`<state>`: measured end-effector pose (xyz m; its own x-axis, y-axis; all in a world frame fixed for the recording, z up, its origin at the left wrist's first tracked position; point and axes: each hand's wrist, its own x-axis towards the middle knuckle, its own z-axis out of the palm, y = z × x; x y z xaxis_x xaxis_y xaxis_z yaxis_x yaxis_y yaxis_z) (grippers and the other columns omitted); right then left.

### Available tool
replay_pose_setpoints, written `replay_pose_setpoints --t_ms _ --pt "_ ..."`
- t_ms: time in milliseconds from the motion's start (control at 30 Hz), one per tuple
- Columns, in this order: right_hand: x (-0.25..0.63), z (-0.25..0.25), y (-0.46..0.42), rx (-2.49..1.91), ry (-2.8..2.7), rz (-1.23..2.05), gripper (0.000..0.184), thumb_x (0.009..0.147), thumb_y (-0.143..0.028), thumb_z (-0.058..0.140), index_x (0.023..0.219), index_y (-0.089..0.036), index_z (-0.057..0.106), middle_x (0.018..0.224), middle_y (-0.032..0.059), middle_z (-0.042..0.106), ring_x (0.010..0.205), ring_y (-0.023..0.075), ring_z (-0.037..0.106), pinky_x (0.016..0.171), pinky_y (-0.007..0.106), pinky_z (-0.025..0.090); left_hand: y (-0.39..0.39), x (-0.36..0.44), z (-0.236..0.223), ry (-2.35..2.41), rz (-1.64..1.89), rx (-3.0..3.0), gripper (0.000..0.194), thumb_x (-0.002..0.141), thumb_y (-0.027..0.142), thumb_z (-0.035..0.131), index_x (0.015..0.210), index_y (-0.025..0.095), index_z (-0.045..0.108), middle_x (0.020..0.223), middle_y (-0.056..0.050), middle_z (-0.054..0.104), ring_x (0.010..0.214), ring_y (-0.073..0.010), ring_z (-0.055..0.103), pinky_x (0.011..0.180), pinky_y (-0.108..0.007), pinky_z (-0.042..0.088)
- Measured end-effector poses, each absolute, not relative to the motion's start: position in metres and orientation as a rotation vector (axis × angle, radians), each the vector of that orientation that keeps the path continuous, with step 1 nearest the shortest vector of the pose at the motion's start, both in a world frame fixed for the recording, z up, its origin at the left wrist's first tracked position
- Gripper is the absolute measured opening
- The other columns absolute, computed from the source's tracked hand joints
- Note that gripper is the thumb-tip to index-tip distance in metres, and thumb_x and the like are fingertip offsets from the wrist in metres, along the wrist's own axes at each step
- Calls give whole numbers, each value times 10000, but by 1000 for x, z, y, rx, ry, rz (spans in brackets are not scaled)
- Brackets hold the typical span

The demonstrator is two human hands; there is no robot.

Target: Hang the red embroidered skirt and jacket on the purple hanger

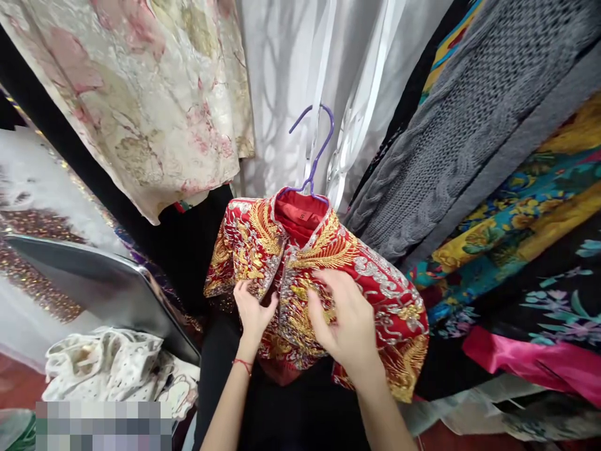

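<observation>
A red jacket (375,288) with dense gold and silver embroidery lies across my lap, its stand collar at the top and its front opening running down the middle. A purple hanger (313,169) sits inside it, hook sticking up from the collar. My left hand (251,313), with a red string at the wrist, rests on one front panel, thumb spread from the curled fingers. Over the other panel is my right hand (345,319), slightly blurred, thumb and fingers apart. Whether its fingertips touch the cloth I cannot tell.
A floral cream garment (188,94) hangs at upper left, white curtains (277,81) behind. Grey knitwear (469,125) and patterned clothes (507,232) hang close on the right. A dark glossy panel (103,282) and a crumpled white cloth (107,363) are at left.
</observation>
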<state>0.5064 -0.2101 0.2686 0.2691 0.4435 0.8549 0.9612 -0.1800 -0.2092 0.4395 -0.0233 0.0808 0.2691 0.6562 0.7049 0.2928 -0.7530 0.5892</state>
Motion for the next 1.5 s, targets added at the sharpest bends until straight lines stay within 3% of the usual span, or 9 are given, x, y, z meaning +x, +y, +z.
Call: replay_pose_setpoints --t_ms 67,200,333,567,700,833,1200,1333,1500 --pt "516 272 -185 -1907 -1285 -783 271 974 -256 515 1206 -125 565 1052 147 664 964 253 631 811 371 521 -15 438 74 1016 1433 2276 534 740 378 726 1132 122 469 1184 -200 492 1174 -379 482 984 -555 426" --pt "540 269 -155 -2118 -1088 -925 325 1002 -387 466 1068 -110 623 945 156 648 869 273 604 751 379 478 -3 425 69 943 1295 2305 120 835 183 554 831 218 439 835 -52 524 821 -234 523 770 -380 455" --pt "539 260 -142 -2090 -1083 -839 405 987 -530 471 833 -183 613 804 87 635 741 210 589 624 297 398 -16 410 71 716 1229 2328 270 837 126 514 689 240 319 660 16 426 636 -165 440 616 -284 368" --pt "527 270 -133 -1603 -1164 151 391 931 -570 537 758 -225 475 618 -46 568 468 104 530 487 240 391 -64 395 107 655 1274 2230 296 843 136 539 644 227 339 590 38 418 557 -123 430 571 -246 359" --pt "521 321 -148 -1420 -1207 -297 171 978 -334 536 890 -202 602 739 -16 609 601 106 567 575 250 439 -104 396 168 542 1371 2149 344 808 67 553 620 214 305 562 57 362 517 -92 371 533 -229 313" --pt "532 344 -166 -1409 -1164 -712 135 972 -312 577 933 -203 646 834 12 636 727 132 598 672 279 482 -137 421 198 447 1249 2219 329 793 77 579 645 213 319 588 50 406 542 -98 407 553 -248 303" --pt "593 273 -157 -1716 -1257 -1277 218 1007 -285 527 969 -143 689 913 100 689 819 180 612 696 289 501 -88 492 122 473 934 2153 134 836 162 602 792 220 490 785 -15 560 755 -183 535 736 -307 427" --pt "586 270 -156 -1709 -1261 -1223 224 1010 -287 514 1011 -143 686 904 104 697 848 200 609 749 321 513 -84 465 78 572 776 1581 130 822 300 706 847 214 611 921 -30 632 902 -185 573 912 -318 434" --pt "567 270 -165 -1624 -1270 -946 217 987 -254 512 1127 -175 658 1072 120 686 1049 229 629 921 402 530 -73 430 -6 894 544 1056 250 730 353 813 734 188 625 766 -58 643 791 -198 632 850 -340 485"
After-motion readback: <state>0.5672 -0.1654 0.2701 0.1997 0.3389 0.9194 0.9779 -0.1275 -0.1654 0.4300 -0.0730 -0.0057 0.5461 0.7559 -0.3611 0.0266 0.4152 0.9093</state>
